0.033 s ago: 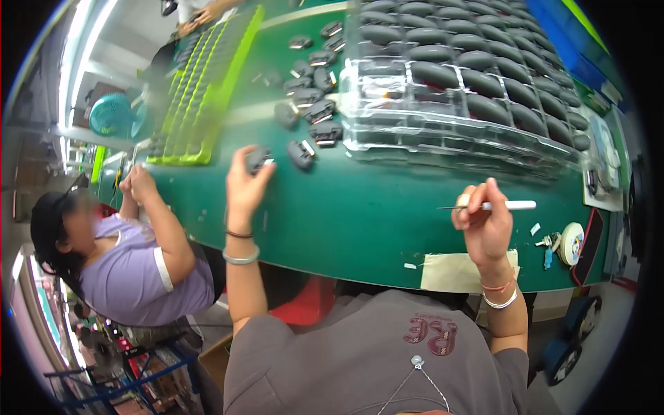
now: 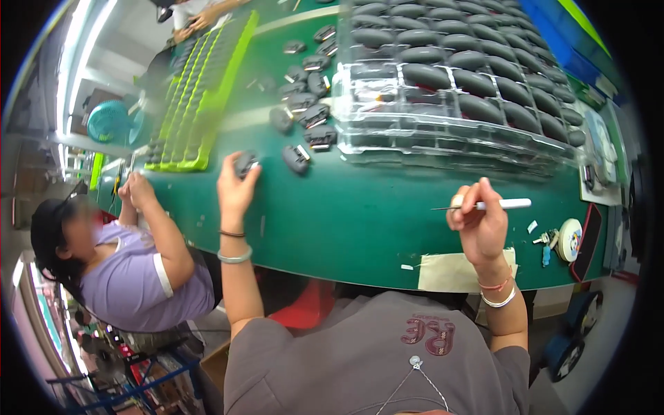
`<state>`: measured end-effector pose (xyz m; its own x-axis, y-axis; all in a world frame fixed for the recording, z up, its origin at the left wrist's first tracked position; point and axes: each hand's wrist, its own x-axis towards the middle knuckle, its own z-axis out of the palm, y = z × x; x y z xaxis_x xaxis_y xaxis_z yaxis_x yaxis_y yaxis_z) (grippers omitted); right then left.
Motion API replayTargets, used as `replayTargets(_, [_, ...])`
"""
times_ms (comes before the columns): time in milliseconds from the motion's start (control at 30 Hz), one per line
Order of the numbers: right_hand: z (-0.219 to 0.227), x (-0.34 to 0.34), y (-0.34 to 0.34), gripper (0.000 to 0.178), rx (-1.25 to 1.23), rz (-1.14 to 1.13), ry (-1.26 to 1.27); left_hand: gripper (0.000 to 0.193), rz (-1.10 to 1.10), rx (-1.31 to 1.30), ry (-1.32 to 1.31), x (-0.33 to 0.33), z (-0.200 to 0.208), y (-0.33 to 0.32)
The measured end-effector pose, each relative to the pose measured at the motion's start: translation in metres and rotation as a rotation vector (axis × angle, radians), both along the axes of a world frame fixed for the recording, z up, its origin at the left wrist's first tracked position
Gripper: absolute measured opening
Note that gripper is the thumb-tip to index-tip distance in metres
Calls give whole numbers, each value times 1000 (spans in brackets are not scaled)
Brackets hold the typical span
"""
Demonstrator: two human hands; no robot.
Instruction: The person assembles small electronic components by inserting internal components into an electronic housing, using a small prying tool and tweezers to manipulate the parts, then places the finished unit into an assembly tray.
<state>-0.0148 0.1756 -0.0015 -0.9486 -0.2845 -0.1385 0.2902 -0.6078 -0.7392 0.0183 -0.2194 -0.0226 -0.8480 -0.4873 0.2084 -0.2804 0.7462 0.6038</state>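
Note:
My left hand (image 2: 235, 190) has its thumb and fingers closed around a dark grey oval part (image 2: 246, 163), held above the green table (image 2: 332, 221). More of these grey oval parts (image 2: 296, 158), some with silvery metal pieces showing, lie loose just beyond and to the right of that hand. In my right hand (image 2: 482, 232) is a pointed tool with a white handle (image 2: 512, 203). Its thin dark tip points left, over bare tabletop, and touches nothing.
Stacked clear plastic trays (image 2: 443, 135) full of grey rounded parts fill the far right. A lime green tray (image 2: 190, 164) stands far left, near a seated person (image 2: 138, 270). By my right wrist lies a beige cloth (image 2: 449, 273); a white round object (image 2: 570, 239) sits farther right.
My left hand has shifted slightly left with the grey part in its fingers. My right hand keeps nearly the same pose, and the whole view has moved a little.

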Motion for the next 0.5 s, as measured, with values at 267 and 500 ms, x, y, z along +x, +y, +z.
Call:
replayTargets(267, [-1, -5, 4, 42, 27, -9, 5, 40, -276, -378, 221, -65, 41, 7])
replayTargets(500, [-7, -8, 8, 41, 132, -51, 30, 35, -1084, -477, 373, -149, 100, 187])
